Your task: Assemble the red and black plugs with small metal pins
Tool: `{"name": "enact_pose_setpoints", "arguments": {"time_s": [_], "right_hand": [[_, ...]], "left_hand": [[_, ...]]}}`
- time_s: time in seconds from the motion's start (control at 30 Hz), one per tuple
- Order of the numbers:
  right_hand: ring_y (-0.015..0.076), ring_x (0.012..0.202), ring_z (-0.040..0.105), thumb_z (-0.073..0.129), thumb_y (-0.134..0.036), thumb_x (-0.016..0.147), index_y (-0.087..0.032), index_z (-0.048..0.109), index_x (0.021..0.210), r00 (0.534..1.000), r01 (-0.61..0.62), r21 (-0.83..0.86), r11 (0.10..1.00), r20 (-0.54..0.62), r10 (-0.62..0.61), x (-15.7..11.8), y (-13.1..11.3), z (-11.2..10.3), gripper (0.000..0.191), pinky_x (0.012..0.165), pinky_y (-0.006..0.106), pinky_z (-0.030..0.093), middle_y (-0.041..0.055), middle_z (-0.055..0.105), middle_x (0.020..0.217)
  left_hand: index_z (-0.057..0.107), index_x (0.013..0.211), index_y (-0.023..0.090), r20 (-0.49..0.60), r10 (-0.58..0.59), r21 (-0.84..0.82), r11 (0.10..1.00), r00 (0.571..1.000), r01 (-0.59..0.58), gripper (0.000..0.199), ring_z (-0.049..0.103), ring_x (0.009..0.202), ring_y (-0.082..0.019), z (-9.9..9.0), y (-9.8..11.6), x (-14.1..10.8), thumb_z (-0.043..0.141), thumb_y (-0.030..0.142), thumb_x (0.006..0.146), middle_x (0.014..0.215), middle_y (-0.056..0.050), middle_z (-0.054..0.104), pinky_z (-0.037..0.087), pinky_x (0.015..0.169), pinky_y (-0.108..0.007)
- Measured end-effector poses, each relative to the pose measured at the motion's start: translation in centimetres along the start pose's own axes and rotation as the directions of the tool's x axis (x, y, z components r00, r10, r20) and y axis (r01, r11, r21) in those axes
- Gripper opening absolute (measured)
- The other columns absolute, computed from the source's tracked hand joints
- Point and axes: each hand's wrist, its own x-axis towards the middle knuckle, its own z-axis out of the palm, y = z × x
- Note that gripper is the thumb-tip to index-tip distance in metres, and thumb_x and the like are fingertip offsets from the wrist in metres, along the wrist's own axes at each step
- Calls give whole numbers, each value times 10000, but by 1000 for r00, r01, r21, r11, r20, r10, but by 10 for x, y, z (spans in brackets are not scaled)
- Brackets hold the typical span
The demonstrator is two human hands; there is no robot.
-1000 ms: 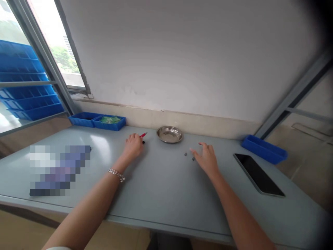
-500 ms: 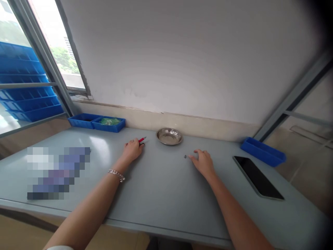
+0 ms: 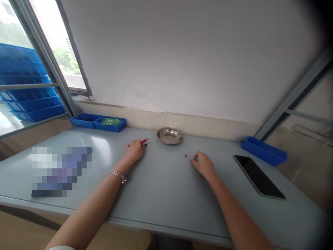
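Note:
My left hand (image 3: 135,151) rests on the table, its fingers closed round a red pen-like tool (image 3: 144,140) whose narrow tip points toward the dish. A small black piece (image 3: 144,145) shows just under it by the fingertips. To the right, my right hand (image 3: 203,163) is in a pinch low over the table; something tiny, dark and reddish shows at its fingertips, too small to name. Just left of those fingertips lies a small grey piece (image 3: 185,156). A round shiny metal dish (image 3: 170,142) stands between and beyond my hands.
Two blue bins (image 3: 110,128) stand at the back left, one holding green-and-white packets. Another blue bin (image 3: 264,152) is at the back right. A phone (image 3: 260,178) lies on the right of the grey table (image 3: 161,194). A blurred-out item (image 3: 62,173) lies left. Blue trays (image 3: 28,80) are stacked beyond the frame.
The fingers of my right hand have drawn together from a looser spread into a pinch. My left hand has shifted slightly right with the red tool. The small grey piece stays on the table.

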Motion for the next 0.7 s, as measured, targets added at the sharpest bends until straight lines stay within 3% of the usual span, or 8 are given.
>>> {"name": "enact_pose_setpoints", "arguments": {"time_s": [0.53, 0.7], "right_hand": [[141, 575, 513, 538, -275, 719, -192, 536, 686, 1000, 22, 58, 998, -12, -21, 1, 2, 1, 89, 507, 237, 304, 13, 557, 590], [137, 571, 504, 544, -266, 709, -192, 539, 683, 1000, 19, 74, 997, -5, -19, 1, 2, 1, 79, 495, 233, 291, 9, 546, 588]], "left_hand": [[443, 963, 133, 44, 38, -57, 998, 998, -35, 222, 494, 1000, -232, 3, 10, -8, 315, 255, 828, 1042, -144, 543, 341, 854, -395], [416, 1002, 133, 40, 38, -55, 998, 998, -36, 232, 392, 1136, -240, 10, 11, -9, 296, 250, 841, 1130, -163, 496, 294, 902, -439]]}}
